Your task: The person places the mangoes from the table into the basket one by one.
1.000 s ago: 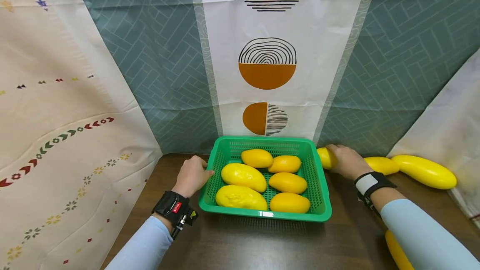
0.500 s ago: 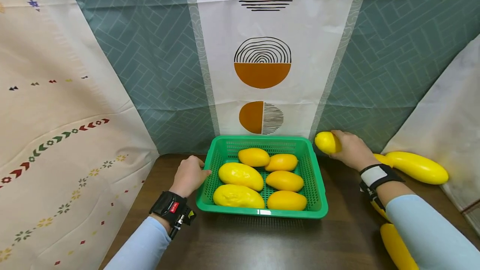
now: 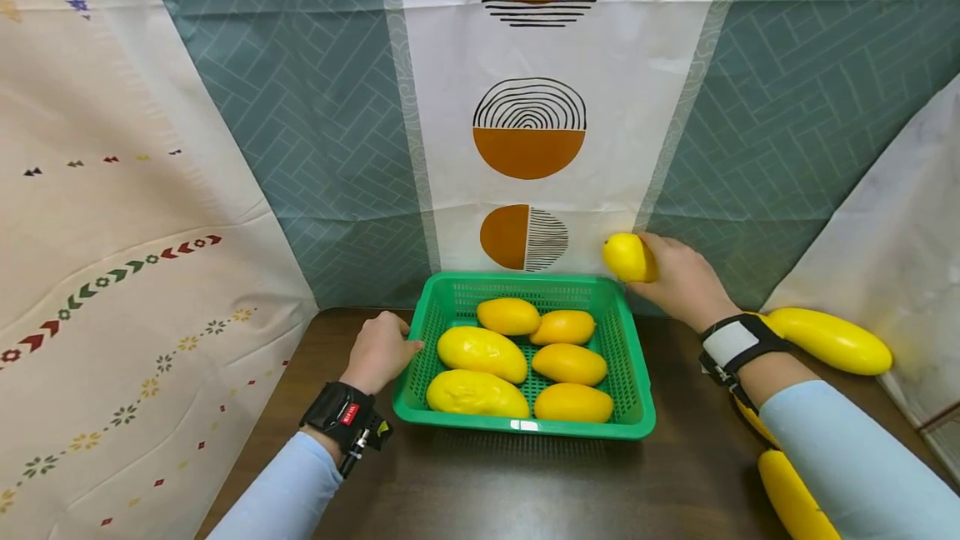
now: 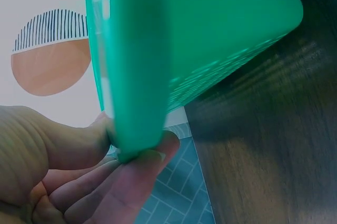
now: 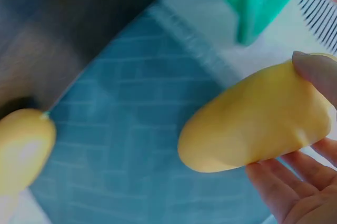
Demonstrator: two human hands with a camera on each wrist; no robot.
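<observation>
My right hand point(image 3: 686, 277) grips a yellow mango point(image 3: 627, 258) in the air just above the back right corner of the green basket point(image 3: 525, 425). In the right wrist view the thumb lies over one side of the mango point(image 5: 247, 119) and the fingertips hold its other side. With thumb and fingers, my left hand point(image 3: 381, 352) pinches the basket's left rim, which the left wrist view shows close up. Inside the basket lie two large pale yellow fruits point(image 3: 482, 353) on the left and several smaller, deeper yellow mangoes point(image 3: 573, 402).
Right of the basket, a long yellow fruit point(image 3: 832, 340) lies by the white side cloth. More yellow fruit point(image 3: 795, 498) lies on the dark wooden table point(image 3: 525, 490), partly behind my right forearm. A patterned curtain point(image 3: 337, 148) hangs right behind the basket.
My right hand has lifted the mango from beside the basket's right side and carried it up and left to above the back right corner. The left hand stays on the rim.
</observation>
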